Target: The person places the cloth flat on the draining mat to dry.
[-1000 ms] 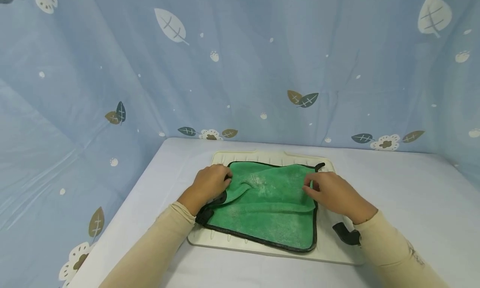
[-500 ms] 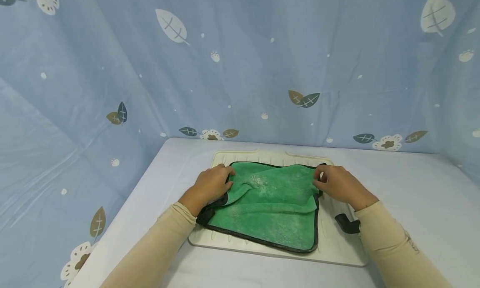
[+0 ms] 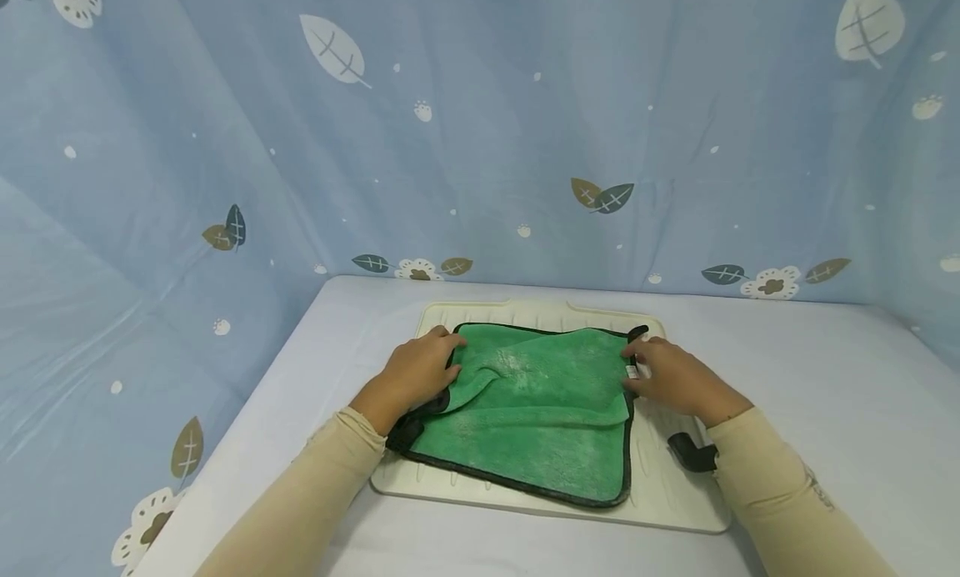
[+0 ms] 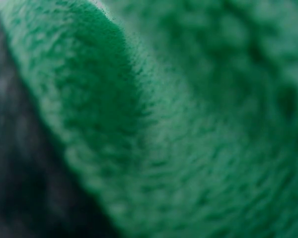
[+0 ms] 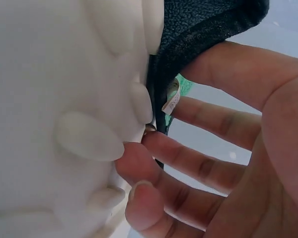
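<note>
A green plush towel with dark edging lies slightly wrinkled on a cream ribbed mat. At the towel's left edge rests my left hand, its thumb and forefinger apart on the fabric. The left wrist view holds only green pile and the dark edge, very close. My right hand is at the towel's upper right edge, thumb and fingers spread. In the right wrist view several fingertips touch the mat's raised ribs, and a small white label shows beside the dark edging.
A white-covered table extends around the mat. Behind and to the left hangs a blue curtain with leaf prints. A black piece sits beside my right wrist, and another black piece is under the left wrist.
My right hand has moved from over the towel's right part outward to its right edge and lowered, thumb and fingers parting around the label. My left hand stays nearly still.
</note>
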A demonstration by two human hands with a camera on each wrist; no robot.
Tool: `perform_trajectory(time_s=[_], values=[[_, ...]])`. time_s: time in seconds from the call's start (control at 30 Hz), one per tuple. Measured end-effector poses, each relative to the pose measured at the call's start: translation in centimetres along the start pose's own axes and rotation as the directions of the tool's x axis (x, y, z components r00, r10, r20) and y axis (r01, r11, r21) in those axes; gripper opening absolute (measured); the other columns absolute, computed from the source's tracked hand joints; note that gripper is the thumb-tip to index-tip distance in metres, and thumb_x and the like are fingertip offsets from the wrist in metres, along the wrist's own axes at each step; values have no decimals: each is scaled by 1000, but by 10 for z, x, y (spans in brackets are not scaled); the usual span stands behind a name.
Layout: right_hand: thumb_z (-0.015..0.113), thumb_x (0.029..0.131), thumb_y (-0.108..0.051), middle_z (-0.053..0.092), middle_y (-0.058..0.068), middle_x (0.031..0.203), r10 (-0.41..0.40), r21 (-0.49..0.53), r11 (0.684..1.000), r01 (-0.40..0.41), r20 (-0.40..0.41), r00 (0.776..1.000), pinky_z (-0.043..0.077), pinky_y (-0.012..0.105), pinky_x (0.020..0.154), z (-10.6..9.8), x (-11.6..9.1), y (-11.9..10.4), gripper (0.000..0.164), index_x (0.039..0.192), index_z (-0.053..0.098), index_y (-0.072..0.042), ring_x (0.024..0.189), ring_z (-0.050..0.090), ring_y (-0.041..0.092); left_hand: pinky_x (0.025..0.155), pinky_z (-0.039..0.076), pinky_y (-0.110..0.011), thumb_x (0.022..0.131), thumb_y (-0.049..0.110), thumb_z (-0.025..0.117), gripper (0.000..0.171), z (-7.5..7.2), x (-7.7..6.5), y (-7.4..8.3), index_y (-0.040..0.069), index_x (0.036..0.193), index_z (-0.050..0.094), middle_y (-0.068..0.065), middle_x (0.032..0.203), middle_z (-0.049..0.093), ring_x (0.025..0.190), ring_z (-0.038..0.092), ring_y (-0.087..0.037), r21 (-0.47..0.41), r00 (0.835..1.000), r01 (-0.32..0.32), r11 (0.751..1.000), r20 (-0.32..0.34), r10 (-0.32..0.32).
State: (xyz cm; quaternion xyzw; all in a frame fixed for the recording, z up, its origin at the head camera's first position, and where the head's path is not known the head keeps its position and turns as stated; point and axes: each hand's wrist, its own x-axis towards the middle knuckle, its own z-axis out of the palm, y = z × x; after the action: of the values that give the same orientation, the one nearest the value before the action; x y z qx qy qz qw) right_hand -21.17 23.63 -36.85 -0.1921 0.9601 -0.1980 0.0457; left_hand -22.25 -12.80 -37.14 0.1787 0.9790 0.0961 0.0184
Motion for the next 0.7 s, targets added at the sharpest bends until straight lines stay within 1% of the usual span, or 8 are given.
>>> perform_trajectory(time_s=[0.1, 0.2, 0.27, 0.43, 0.53, 0.63, 0.67, 0.7], values=[[73, 91, -18, 62, 25, 124, -8, -12, 1000, 9, 7, 1000, 50, 56, 93, 2, 1, -1, 45, 128, 61, 4, 115, 60, 43, 79, 57, -42, 96, 25, 69, 44, 0, 0, 0, 14, 138, 60, -9, 137, 58, 106, 67, -26, 0, 1000, -11, 1000, 5, 11], [73, 91, -16, 61, 25, 125, -14, -19, 1000, 14, 5, 1000, 50, 56, 94, 2, 1, -2, 45, 129, 61, 4, 117, 59, 44, 86, 56, -45, 96, 23, 69, 45, -1, 1, 0, 14, 139, 59, -9, 145, 55, 119, 64, -28, -11, 1000, -17, 1000, 7, 17], [73, 90, -14, 61, 26, 126, -21, -22, 1000, 21, 1, 1000, 51, 55, 92, 2, 1, -3, 43, 128, 62, 3, 116, 59, 43, 89, 55, -46, 97, 22, 68, 46, -1, 1, 0, 14, 141, 57, -9, 149, 52, 125, 61, -30, -18, 1000, -15, 1000, 16, 15], [73, 90, -8, 60, 27, 126, -64, -2, 998, 64, 6, 998, 53, 49, 86, 2, 2, -6, 35, 123, 67, 1, 114, 61, 41, 94, 54, -49, 97, 22, 67, 48, -1, 2, 0, 14, 143, 56, -9, 152, 49, 132, 56, -31, -26, 999, -10, 1000, 31, 10], [69, 92, -6, 63, 24, 122, -78, 29, 996, 79, -2, 997, 53, 39, 75, 1, 2, -6, 31, 121, 68, 2, 93, 65, 28, 96, 53, -50, 98, 23, 66, 47, 0, 2, -1, 14, 143, 56, -9, 152, 49, 133, 54, -32, -30, 1000, -11, 999, 20, 11], [65, 94, -6, 64, 23, 122, -84, 41, 995, 86, -42, 996, 51, 34, 69, 0, 3, -5, 30, 122, 67, 4, 80, 61, 17, 95, 53, -51, 99, 25, 64, 46, 0, 3, -1, 14, 143, 56, -9, 153, 48, 132, 55, -32, -38, 1000, -1, 999, -5, 0], [63, 95, -7, 64, 24, 124, -81, 41, 996, 84, -55, 995, 51, 34, 69, -1, 2, -5, 31, 124, 66, 5, 79, 61, 16, 94, 53, -51, 100, 25, 63, 45, 0, 3, -1, 14, 143, 56, -10, 153, 48, 131, 56, -33, -42, 1000, 6, 999, -13, -6], [61, 96, -8, 62, 25, 127, -80, 39, 996, 82, -70, 994, 53, 37, 74, -1, 2, -5, 33, 126, 64, 6, 85, 64, 20, 93, 54, -51, 100, 26, 62, 45, -1, 3, -1, 14, 143, 55, -10, 154, 47, 130, 57, -33, -44, 1000, 14, 999, -20, -14]])
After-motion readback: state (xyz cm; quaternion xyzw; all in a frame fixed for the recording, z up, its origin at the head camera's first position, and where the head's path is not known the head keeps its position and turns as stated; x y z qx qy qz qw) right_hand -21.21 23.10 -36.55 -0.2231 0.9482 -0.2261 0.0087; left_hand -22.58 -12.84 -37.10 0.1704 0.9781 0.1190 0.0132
